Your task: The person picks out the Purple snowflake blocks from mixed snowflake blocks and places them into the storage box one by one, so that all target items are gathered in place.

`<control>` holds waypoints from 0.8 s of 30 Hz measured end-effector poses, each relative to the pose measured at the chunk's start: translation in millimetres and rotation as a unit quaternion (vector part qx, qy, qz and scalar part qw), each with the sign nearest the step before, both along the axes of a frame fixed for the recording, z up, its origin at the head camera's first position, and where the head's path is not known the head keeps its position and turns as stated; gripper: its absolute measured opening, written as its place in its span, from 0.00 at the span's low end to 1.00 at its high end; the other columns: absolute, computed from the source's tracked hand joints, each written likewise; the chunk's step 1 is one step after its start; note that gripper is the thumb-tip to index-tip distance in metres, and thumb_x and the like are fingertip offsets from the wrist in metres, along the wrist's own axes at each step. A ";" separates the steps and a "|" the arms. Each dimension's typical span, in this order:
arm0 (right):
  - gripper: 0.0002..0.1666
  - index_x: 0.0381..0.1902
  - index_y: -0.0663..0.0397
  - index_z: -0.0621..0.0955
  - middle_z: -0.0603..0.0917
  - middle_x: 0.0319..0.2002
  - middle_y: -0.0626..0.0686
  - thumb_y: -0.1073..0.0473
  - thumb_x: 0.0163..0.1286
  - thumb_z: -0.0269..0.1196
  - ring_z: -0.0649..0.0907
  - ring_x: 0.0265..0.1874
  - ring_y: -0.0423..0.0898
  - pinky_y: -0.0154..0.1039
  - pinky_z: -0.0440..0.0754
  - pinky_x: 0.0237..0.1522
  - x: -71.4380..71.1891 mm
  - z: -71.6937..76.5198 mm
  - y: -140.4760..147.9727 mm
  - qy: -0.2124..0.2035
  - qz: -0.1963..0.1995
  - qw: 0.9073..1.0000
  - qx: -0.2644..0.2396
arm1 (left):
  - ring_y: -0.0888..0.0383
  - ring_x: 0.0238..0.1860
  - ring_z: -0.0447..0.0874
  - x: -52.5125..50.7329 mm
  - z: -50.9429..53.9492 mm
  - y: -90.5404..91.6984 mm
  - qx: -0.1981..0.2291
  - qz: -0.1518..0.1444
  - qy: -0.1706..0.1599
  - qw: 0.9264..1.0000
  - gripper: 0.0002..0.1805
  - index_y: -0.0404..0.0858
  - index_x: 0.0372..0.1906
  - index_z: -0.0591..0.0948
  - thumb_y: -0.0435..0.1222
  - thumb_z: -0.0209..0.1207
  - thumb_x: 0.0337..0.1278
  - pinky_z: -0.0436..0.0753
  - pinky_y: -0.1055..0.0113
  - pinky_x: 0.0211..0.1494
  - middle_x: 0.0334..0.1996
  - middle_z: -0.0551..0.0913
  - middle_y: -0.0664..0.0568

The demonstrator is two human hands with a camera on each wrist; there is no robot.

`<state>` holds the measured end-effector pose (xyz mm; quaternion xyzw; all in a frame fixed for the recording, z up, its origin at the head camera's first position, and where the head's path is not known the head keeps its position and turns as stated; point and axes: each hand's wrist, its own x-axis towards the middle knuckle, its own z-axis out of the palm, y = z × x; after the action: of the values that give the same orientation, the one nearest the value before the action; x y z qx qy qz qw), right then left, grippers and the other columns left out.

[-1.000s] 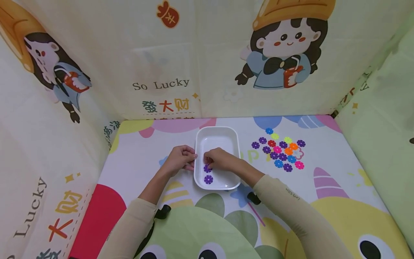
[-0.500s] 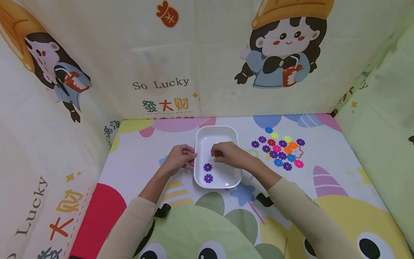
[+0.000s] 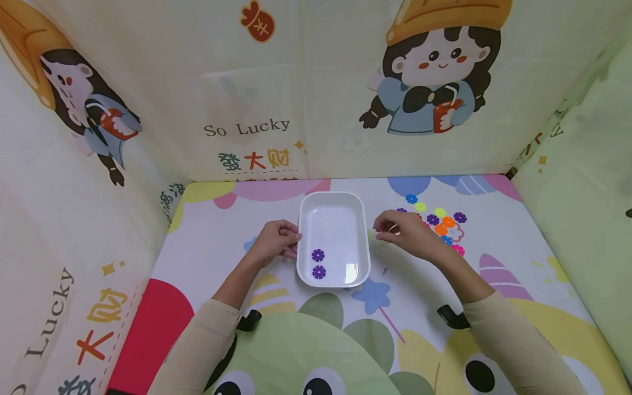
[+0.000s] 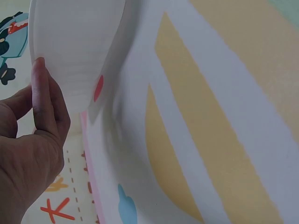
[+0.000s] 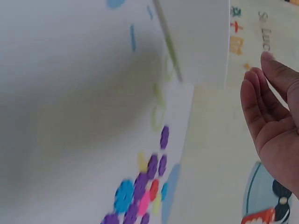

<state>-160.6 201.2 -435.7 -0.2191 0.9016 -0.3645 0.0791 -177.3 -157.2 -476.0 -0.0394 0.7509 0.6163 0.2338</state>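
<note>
A white rectangular tray (image 3: 333, 219) stands in the middle of the table. Two purple flower-shaped discs lie in its lower left part, the upper disc (image 3: 318, 255) just above the lower disc (image 3: 319, 272). My left hand (image 3: 272, 241) holds the tray's left rim between thumb and fingers; in the left wrist view, its fingers (image 4: 44, 100) touch the outer wall. To the right of the tray, my right hand (image 3: 407, 233) hovers with loosely bent fingers, nothing between them. It partly hides the scattered multicoloured flower discs (image 3: 448, 222). The right wrist view shows purple discs (image 5: 140, 184) below the hand.
The table is covered by a cartoon-printed cloth (image 3: 207, 241). Printed fabric walls (image 3: 326, 109) rise behind it and at both sides. A black strap (image 3: 451, 317) sits at the right cuff, another strap (image 3: 248, 322) at the left.
My right hand has withdrawn from the tray and moved right toward the scattered discs. Both purple discs stay in the tray, and my left hand has kept its place on the rim.
</note>
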 end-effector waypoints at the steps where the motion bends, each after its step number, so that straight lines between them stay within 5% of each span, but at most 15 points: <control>1: 0.12 0.47 0.52 0.85 0.87 0.42 0.48 0.63 0.66 0.73 0.85 0.43 0.46 0.47 0.91 0.51 0.7 -0.7 7.6 0.000 -0.005 1.000 0.001 | 0.57 0.24 0.86 -0.3 -0.1 0.2 0.001 0.000 0.000 1.000 0.13 0.28 0.51 0.78 0.32 0.64 0.69 0.92 0.62 0.29 0.31 0.83 0.43; 7: 0.08 0.44 0.54 0.85 0.87 0.40 0.49 0.63 0.68 0.72 0.85 0.42 0.46 0.37 0.90 0.48 7.0 -5.2 50.1 0.009 -0.038 0.999 0.033 | 0.56 0.25 0.86 -0.2 0.9 1.1 -0.005 0.000 -0.002 1.000 0.13 0.29 0.51 0.78 0.32 0.64 0.69 0.92 0.61 0.30 0.35 0.84 0.37; 14: 0.09 0.45 0.56 0.86 0.87 0.38 0.49 0.63 0.67 0.72 0.84 0.41 0.47 0.41 0.91 0.46 17.5 -15.3 90.2 -0.003 -0.067 0.995 0.072 | 0.56 0.25 0.86 0.6 1.5 1.3 -0.004 0.001 -0.001 1.000 0.13 0.29 0.51 0.78 0.32 0.64 0.69 0.92 0.62 0.29 0.35 0.83 0.37; 24: 0.15 0.48 0.58 0.87 0.87 0.37 0.50 0.58 0.67 0.73 0.85 0.41 0.50 0.24 0.83 0.40 25.0 -35.9 130.2 -0.034 -0.093 0.988 0.117 | 0.57 0.25 0.86 0.7 2.9 0.3 -0.009 0.002 -0.001 1.000 0.14 0.29 0.51 0.78 0.33 0.64 0.69 0.92 0.62 0.30 0.35 0.84 0.37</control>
<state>-135.7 331.4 -471.6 -0.1111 0.9511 -0.2698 0.1009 -176.5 -156.8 -473.1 -0.0435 0.7559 0.6102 0.2333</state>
